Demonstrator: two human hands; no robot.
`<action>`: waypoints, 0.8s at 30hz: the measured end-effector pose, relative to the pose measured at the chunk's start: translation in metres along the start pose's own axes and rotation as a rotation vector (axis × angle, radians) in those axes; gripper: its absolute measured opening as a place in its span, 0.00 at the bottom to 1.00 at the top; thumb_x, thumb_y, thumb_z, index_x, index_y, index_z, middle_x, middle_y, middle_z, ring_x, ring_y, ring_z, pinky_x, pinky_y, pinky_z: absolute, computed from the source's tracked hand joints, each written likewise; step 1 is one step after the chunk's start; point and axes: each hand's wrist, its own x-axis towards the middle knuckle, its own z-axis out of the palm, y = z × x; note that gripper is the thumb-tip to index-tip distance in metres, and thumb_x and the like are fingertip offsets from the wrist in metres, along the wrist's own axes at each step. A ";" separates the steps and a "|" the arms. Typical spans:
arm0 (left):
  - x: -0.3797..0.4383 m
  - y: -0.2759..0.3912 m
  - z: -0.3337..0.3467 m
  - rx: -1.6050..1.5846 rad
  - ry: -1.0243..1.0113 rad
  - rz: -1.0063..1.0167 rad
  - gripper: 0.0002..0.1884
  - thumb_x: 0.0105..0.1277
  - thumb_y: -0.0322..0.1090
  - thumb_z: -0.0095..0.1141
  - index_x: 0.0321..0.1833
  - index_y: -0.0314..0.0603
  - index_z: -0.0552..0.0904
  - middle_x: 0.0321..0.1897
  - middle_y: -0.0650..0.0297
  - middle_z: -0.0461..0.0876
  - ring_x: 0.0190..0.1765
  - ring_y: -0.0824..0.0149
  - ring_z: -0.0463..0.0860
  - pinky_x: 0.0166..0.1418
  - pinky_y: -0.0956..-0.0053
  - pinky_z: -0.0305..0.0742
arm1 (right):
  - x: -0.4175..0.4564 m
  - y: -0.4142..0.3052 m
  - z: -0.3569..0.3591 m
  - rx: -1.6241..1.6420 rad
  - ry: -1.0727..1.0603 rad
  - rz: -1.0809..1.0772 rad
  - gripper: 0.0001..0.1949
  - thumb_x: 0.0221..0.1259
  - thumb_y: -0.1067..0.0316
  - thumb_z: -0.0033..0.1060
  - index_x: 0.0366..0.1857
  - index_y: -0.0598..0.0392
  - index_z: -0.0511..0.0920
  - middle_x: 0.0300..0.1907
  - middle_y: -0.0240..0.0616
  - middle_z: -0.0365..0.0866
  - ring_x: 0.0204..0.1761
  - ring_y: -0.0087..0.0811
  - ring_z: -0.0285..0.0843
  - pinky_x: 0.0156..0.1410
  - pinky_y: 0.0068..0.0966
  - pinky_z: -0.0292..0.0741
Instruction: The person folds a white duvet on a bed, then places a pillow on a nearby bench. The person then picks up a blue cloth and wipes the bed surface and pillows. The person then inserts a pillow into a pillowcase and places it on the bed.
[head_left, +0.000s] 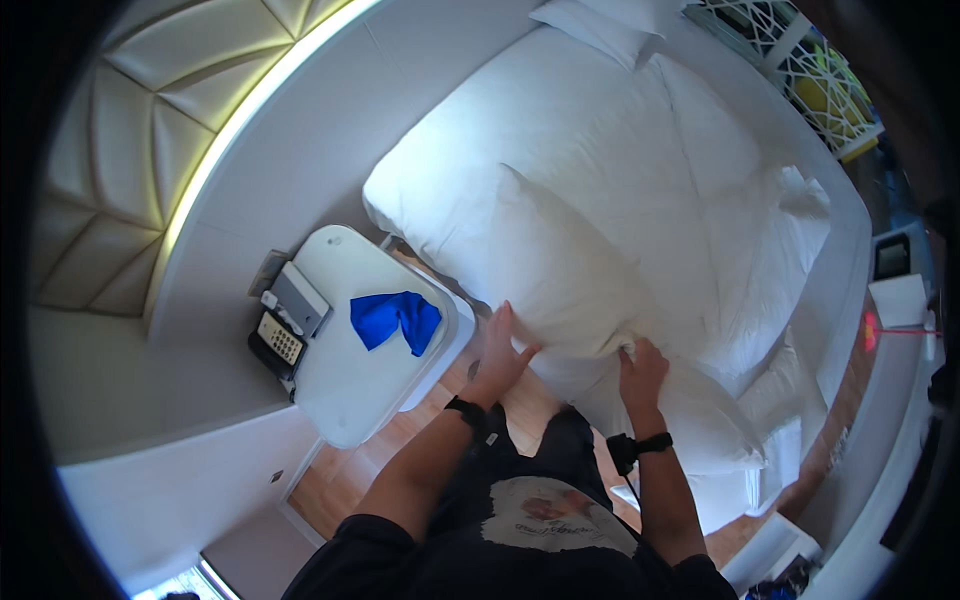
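Observation:
A white pillow (566, 259) lies along the near side of a bed with a white sheet (465, 172). My right hand (643, 367) pinches a bunched corner of the pillow's white fabric between thumb and fingers. Against its near left edge rests my left hand (500, 352), fingers apart and extended, not closed around the fabric. Rumpled white bedding (697, 412) hangs down the near side of the bed, right of my right hand. Both wrists wear black straps.
Left of me stands a white bedside table (337, 405) with a blue cloth (394, 319), a telephone (279, 343) and a grey box (300, 296). Another white pillow (592, 30) lies at the far end of the bed. A white lattice screen (810, 82) stands beyond it.

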 end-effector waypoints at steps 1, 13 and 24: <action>0.004 -0.012 -0.002 -0.060 -0.007 -0.003 0.56 0.59 0.41 0.79 0.85 0.36 0.54 0.78 0.36 0.61 0.79 0.36 0.62 0.83 0.50 0.59 | 0.000 -0.012 0.009 -0.020 -0.023 -0.012 0.13 0.65 0.61 0.70 0.41 0.55 0.74 0.39 0.47 0.81 0.45 0.57 0.79 0.47 0.54 0.69; 0.020 -0.144 -0.054 0.458 -0.165 -0.512 0.25 0.69 0.35 0.63 0.69 0.39 0.80 0.72 0.34 0.70 0.71 0.34 0.72 0.75 0.47 0.67 | -0.016 -0.072 0.041 -0.014 0.055 0.140 0.11 0.66 0.63 0.69 0.42 0.54 0.76 0.41 0.44 0.81 0.49 0.52 0.77 0.53 0.49 0.67; 0.017 -0.042 -0.046 -0.260 -0.238 -0.036 0.16 0.73 0.42 0.65 0.38 0.31 0.88 0.33 0.53 0.88 0.38 0.57 0.87 0.47 0.67 0.78 | -0.073 -0.103 0.003 0.084 0.183 0.356 0.11 0.61 0.66 0.70 0.42 0.54 0.77 0.41 0.46 0.83 0.49 0.54 0.80 0.54 0.49 0.71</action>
